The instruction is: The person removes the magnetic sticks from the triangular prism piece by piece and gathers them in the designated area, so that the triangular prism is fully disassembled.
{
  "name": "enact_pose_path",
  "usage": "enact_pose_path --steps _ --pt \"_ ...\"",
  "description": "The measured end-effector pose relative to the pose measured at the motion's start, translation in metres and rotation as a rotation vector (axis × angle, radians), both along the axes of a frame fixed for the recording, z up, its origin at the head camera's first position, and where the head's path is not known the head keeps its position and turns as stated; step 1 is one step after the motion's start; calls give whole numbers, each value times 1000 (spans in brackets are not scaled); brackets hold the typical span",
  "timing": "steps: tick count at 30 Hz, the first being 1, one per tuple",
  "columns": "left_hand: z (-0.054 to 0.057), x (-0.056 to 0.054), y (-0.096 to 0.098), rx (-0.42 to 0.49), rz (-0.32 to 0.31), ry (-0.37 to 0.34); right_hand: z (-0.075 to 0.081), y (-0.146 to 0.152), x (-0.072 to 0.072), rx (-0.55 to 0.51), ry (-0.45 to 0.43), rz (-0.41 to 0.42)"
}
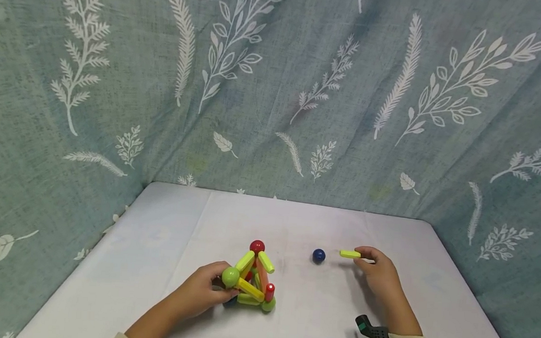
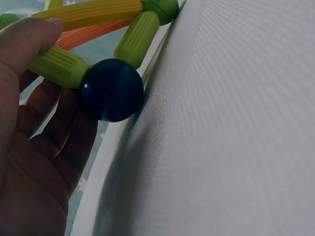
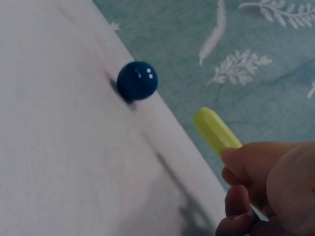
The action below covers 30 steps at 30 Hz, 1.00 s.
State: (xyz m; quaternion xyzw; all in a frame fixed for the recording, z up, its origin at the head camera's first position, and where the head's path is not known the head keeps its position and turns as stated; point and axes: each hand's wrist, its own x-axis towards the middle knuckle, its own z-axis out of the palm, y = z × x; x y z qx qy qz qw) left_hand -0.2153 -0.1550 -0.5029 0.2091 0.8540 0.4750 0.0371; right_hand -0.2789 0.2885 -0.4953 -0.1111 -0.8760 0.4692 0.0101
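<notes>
At the table (image 1: 317, 313), left hand (image 1: 203, 290) grips ball-and-rod frame (image 1: 250, 289); right hand (image 1: 381, 275) pinches yellow rod (image 1: 349, 254).

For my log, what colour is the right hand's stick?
Yellow-green stick; clearest in right wrist view.

the backdrop cloth (image 1: 263, 132) is mottled grey-green with white leaf sprigs; the tabletop (image 1: 322, 309) is white. the separate ball (image 1: 319, 256) is dark blue, the single rod (image 1: 350, 254) yellow-green. the ball-and-rod frame (image 1: 250, 289) mixes green, yellow, orange, red and dark blue.
</notes>
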Motion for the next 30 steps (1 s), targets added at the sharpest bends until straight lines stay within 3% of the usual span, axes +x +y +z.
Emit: enact_pose_path --steps 5,13,30 --pt "0 1 -1 -4 10 -7 -8 5 -3 -42 -40 -44" --pt "2 0 1 -17 11 -10 -18 9 -6 -17 -35 -103" --pt "1 -1 0 -15 -2 -14 -22 1 -3 47 -4 -173"
